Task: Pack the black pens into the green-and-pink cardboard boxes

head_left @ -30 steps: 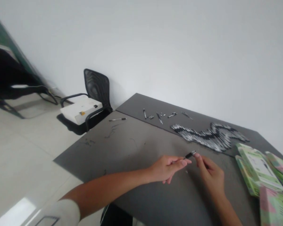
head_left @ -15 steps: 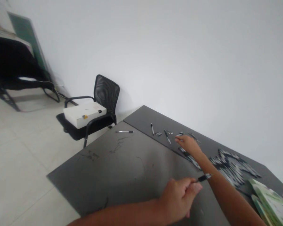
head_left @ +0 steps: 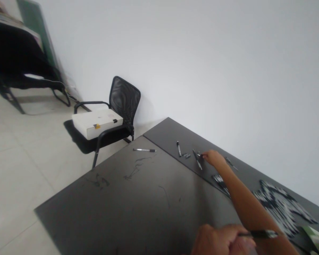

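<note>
At the bottom edge my left hand [head_left: 223, 241] is closed in a pinch around a pen piece [head_left: 260, 234] with a dark grip and a pale tip, pointing right. My right hand [head_left: 213, 157] reaches across the table's far strip, its fingertips pinched together among small pen parts [head_left: 199, 153]. Whatever is between those fingertips is too small to make out. Just left of them lies a dark, slim pen [head_left: 197, 159]. Farther left are another pen [head_left: 179, 148] and some short dark pieces [head_left: 186, 155]. A clear-barrelled pen [head_left: 144, 150] rests alone near the seam.
Many pens [head_left: 278, 209] lie in a spread at the right, and a smaller row of pens [head_left: 220, 182] sits under my right forearm. Green-and-white packaging [head_left: 317, 241] is at the lower right corner. A chair [head_left: 124, 97] with a white box [head_left: 95, 122] stands beyond the dark table [head_left: 138, 212].
My right hand has shifted to the small parts near the dark pen. My left hand has moved lower in view, still holding the pen piece. The camera view has also shifted.
</note>
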Available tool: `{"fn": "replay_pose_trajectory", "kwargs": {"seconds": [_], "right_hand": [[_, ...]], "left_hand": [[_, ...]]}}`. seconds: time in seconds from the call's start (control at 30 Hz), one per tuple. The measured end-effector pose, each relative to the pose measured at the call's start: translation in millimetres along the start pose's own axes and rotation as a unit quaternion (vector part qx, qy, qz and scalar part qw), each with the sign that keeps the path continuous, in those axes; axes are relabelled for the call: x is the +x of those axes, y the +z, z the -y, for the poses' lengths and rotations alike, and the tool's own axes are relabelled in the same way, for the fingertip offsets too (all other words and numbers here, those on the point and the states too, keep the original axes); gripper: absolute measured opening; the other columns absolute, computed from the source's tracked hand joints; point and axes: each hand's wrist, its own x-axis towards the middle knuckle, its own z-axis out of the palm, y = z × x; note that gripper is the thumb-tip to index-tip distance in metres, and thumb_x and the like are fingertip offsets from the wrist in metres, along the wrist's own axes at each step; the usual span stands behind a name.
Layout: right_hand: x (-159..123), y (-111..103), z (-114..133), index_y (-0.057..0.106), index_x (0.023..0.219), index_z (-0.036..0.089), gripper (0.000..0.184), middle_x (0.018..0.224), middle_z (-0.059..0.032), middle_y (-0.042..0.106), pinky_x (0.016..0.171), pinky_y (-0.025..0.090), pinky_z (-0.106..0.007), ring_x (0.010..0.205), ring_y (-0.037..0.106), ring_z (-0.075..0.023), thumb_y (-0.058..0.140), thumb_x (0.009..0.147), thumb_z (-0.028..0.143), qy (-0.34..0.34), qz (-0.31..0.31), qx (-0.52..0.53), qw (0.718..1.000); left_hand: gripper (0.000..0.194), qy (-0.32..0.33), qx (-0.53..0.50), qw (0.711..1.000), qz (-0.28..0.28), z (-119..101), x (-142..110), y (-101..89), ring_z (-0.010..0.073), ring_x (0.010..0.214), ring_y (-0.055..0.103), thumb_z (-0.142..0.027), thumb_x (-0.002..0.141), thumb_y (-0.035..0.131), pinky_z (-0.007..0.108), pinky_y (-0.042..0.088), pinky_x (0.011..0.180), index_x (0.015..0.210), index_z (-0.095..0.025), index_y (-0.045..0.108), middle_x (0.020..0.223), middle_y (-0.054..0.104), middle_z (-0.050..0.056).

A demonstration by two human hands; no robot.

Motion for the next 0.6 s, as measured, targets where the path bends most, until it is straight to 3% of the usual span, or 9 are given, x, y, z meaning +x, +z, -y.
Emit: {"fn": "replay_pose_trajectory", "kwargs": {"seconds": [0.33,0.6], "right_hand": [[0.7,-6.1,-5.7,0.067,0.133,0.019,0.037,0.135,-0.0106,0.069,0.097,0.062,-0.046,0.114,0.07,-0.0241,0.068,0.103,0.04,0.045,0.015,-0.009,0.999],[1.4,-3.0,-7.1,0.066,0.136,0.021,0.037,0.139,-0.0112,0.067,0.101,0.061,-0.048,0.118,0.069,-0.025,0.067,0.104,0.04,-0.001,-0.01,-0.006,1.0]], "left_hand": [[0.05,0.002,0.019,1.0,0.001,1.1,0.7,-2.8,0.0184,0.072,0.067,-0.058,0.105,0.047,0.023,0.046,0.061,0.124,-0.027,0.081,0.082,0.078,0.004],[0.049,0.002,0.017,1.0,0.017,-4.1,-0.2,-3.6,0.0177,0.07,0.069,-0.053,0.106,0.046,0.022,0.045,0.06,0.127,-0.025,0.08,0.08,0.078,0.004]]}}
